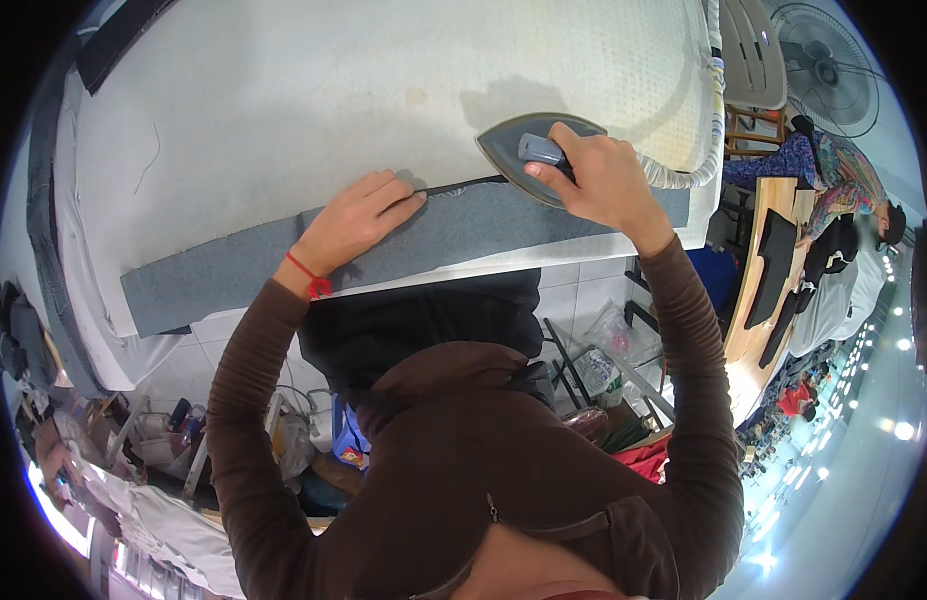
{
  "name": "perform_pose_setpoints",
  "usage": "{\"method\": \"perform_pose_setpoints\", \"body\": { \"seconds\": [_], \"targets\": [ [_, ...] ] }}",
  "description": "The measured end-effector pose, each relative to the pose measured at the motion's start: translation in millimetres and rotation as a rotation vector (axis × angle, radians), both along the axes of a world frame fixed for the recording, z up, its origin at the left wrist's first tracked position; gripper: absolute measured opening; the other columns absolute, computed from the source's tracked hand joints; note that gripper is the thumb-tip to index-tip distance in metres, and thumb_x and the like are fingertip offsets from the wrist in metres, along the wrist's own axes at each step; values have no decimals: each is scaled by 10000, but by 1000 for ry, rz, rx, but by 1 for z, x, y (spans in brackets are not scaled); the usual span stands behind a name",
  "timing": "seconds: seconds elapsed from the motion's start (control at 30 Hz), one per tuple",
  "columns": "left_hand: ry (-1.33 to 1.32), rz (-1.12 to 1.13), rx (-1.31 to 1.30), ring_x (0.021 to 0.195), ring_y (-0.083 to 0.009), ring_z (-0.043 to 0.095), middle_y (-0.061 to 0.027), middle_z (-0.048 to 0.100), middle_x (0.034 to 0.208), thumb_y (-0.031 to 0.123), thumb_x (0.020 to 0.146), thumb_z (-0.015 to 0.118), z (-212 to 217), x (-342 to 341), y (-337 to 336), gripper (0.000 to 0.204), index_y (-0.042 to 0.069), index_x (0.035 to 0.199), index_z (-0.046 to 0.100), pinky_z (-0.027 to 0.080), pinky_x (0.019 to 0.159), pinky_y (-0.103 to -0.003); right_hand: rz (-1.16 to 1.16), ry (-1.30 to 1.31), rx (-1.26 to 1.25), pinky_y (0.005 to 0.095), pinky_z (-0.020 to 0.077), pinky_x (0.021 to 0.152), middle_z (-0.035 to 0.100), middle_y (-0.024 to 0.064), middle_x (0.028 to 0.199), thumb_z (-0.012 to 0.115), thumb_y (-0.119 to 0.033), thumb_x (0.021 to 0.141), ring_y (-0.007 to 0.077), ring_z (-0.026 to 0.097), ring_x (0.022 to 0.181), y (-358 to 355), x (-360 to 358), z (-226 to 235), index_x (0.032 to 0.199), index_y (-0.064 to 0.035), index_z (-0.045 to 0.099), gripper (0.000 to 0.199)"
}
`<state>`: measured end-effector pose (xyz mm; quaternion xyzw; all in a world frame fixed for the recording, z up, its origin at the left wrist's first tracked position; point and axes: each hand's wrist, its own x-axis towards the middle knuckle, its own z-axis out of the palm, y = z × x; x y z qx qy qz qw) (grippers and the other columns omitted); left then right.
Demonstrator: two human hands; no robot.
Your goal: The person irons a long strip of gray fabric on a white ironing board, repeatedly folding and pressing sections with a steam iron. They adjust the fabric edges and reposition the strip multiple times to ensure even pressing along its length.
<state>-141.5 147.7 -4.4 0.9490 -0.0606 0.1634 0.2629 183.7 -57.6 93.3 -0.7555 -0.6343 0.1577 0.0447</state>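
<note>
Along the near edge of the white padded pressing table [283, 120] lies a long grey fabric strip [233, 270], with the grey iron [528, 150] resting on its right part. The right hand [598, 180] is closed around the iron's handle, while the left hand [358, 215] lies open and flat on the strip, fingers [398, 195] just beside the iron's tip. Pressing well likely means keeping the strip taut and the fingers apart from the hot sole, with the wrapped hose [688, 175] at the right kept off the cloth.

**Both arms reach forward, one hand flat, one hand gripping**

The left hand [358, 215] lies palm down, fingers straight and together, wrist bent slightly. The right hand [598, 180] is curled closed around a handle, thumb on top. Both forearms wear brown sleeves.
</note>
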Motion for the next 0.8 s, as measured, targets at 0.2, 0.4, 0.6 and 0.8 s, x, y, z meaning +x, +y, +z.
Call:
{"method": "perform_pose_setpoints", "body": {
  "seconds": [0.2,0.4,0.6,0.8],
  "targets": [
    [-48,17,-20,1067,-311,695,-105,683,1179,-3,868,765,-3,2,-2,369,-7,1236,797,619,938,-429,34,-47,92,480,549,560,617,122,601,679,-662,1121,370,698,567,-3,-9,-6,1046,-75,652,592],
    [-75,23,-30,1027,-309,688,-105,686,1161,-5,860,776,-8,2,-2,328,-6,1188,797,618,896,-428,11,-62,65,489,560,577,658,135,651,735,-603,1108,387,715,598,2,-26,-6,1060,-80,668,529],
    [-71,40,-32,1055,-298,689,-103,687,1201,29,885,764,-6,-2,-4,355,3,1237,788,634,902,-411,-27,-35,83,513,561,585,670,149,668,763,-578,1097,410,719,612,-1,-36,-4,1069,-73,677,513],
    [-63,73,-27,1080,-293,693,-98,689,1237,46,903,762,-3,-14,-3,400,12,1301,777,650,896,-395,10,-54,45,526,562,586,676,161,672,753,-591,1099,424,715,616,7,-51,0,1079,-69,675,528]
  ]
}}
